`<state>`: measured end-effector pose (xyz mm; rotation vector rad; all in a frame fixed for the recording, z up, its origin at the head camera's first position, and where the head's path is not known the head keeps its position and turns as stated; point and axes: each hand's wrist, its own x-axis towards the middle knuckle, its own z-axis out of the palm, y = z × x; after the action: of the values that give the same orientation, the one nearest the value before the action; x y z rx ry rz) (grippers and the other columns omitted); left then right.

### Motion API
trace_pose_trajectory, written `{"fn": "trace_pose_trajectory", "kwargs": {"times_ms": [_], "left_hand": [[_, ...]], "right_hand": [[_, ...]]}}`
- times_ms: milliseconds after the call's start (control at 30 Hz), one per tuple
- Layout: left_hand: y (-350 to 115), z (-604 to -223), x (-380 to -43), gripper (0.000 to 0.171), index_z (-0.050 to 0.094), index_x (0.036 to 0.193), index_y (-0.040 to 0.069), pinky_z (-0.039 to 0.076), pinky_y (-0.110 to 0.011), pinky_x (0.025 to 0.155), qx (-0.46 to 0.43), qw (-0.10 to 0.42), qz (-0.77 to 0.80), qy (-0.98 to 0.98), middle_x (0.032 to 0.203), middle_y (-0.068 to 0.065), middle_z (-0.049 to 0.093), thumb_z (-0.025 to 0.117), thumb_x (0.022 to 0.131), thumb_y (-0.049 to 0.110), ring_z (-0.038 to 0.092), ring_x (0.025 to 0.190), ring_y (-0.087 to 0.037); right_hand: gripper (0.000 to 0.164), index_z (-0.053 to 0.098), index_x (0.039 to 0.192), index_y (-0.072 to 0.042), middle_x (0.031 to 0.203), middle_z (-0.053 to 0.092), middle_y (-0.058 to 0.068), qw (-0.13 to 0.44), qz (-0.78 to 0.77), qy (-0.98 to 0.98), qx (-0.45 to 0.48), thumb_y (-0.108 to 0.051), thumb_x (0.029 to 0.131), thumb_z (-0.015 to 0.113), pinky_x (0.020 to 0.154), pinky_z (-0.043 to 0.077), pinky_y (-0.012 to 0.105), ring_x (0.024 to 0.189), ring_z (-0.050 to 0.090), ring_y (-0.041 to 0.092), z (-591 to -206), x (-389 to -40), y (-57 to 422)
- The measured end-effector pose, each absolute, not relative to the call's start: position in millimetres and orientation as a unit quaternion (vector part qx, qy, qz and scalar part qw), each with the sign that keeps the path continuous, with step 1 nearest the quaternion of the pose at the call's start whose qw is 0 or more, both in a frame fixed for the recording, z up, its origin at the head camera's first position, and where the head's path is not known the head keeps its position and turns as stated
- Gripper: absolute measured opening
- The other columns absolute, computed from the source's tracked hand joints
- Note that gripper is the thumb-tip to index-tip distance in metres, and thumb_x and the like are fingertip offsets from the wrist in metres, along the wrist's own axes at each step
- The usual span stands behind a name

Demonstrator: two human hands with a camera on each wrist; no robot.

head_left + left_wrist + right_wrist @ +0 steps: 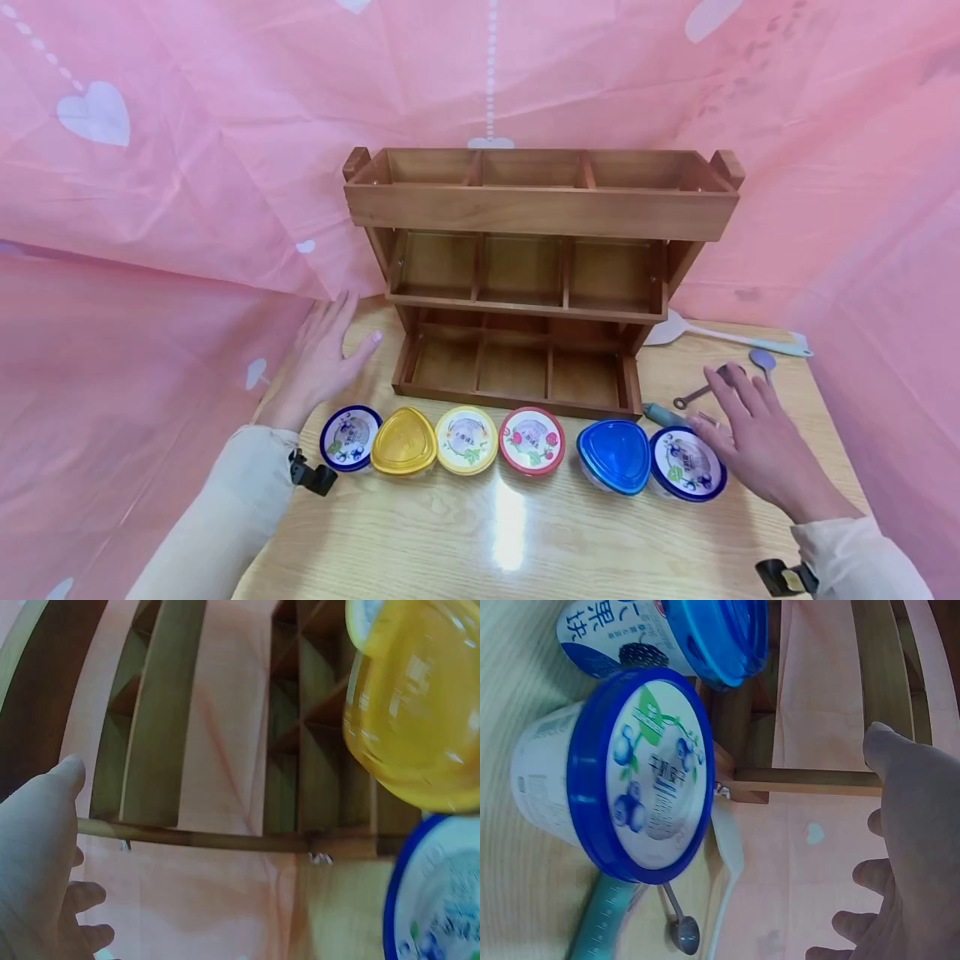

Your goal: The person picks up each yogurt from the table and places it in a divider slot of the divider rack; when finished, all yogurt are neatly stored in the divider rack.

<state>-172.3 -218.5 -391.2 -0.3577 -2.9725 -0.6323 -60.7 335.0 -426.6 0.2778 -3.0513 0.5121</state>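
Holds left hand [318, 371] spread beside a three-tier wooden rack [540, 210] and right hand [768, 450] spread near the rightmost blue-rimmed blueberry tub [687, 463] on the counter [405, 533].

Brightly and softly lit in the head view, with white glare on the tabletop [420, 542] and shadow deepening inside the wooden rack [540, 210]. Dimmer in both wrist views: smeared across the yellow lid [420, 697] and bowed toward the edge in the left; crisper on the blue-rimmed lid [660, 776] in the right.
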Motion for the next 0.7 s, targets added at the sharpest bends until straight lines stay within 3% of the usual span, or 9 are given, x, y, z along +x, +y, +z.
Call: {"fn": "trace_pose_trajectory", "kwargs": {"times_ms": [200, 400, 700], "left_hand": [[-211.8, -387.7, -188.9, 0.082, 0.012, 0.159, 0.012, 0.017, -0.057, 0.121, -0.104, 0.068, -0.279, -0.952, 0.164, -0.013, 0.019, 0.049, 0.098, 0.053, 0.020, 0.149, -0.039], [-206.2, -386.1, -202.6, 0.088, 0.005, 0.160, 0.017, 0.020, -0.058, 0.120, -0.072, 0.047, -0.385, -0.919, 0.165, -0.011, 0.014, 0.053, 0.097, 0.054, 0.019, 0.150, -0.036], [-187.5, -390.4, -224.2, 0.080, 0.013, 0.158, 0.004, 0.029, -0.050, 0.119, -0.069, 0.066, -0.517, -0.851, 0.161, -0.017, 0.026, 0.058, 0.099, 0.036, 0.029, 0.148, -0.033]], "right_hand": [[0.079, 0.014, 0.158, -0.007, 0.159, 0.012, 0.032, -0.003, 0.200, -0.977, 0.072, -0.040, 0.099, 0.056, 0.101, 0.022, 0.079, 0.143, 0.013, 0.057, -430.1, -51.0, 330.9], [0.085, 0.010, 0.158, -0.005, 0.157, 0.015, 0.036, -0.031, 0.231, -0.972, 0.036, -0.043, 0.098, 0.057, 0.098, 0.023, 0.081, 0.137, 0.021, 0.062, -436.5, -37.5, 327.4], [0.093, 0.015, 0.156, 0.000, 0.148, 0.028, 0.040, -0.021, 0.225, -0.974, 0.009, -0.046, 0.092, 0.066, 0.095, 0.030, 0.079, 0.130, 0.029, 0.062, -460.3, -18.5, 325.9]]}}
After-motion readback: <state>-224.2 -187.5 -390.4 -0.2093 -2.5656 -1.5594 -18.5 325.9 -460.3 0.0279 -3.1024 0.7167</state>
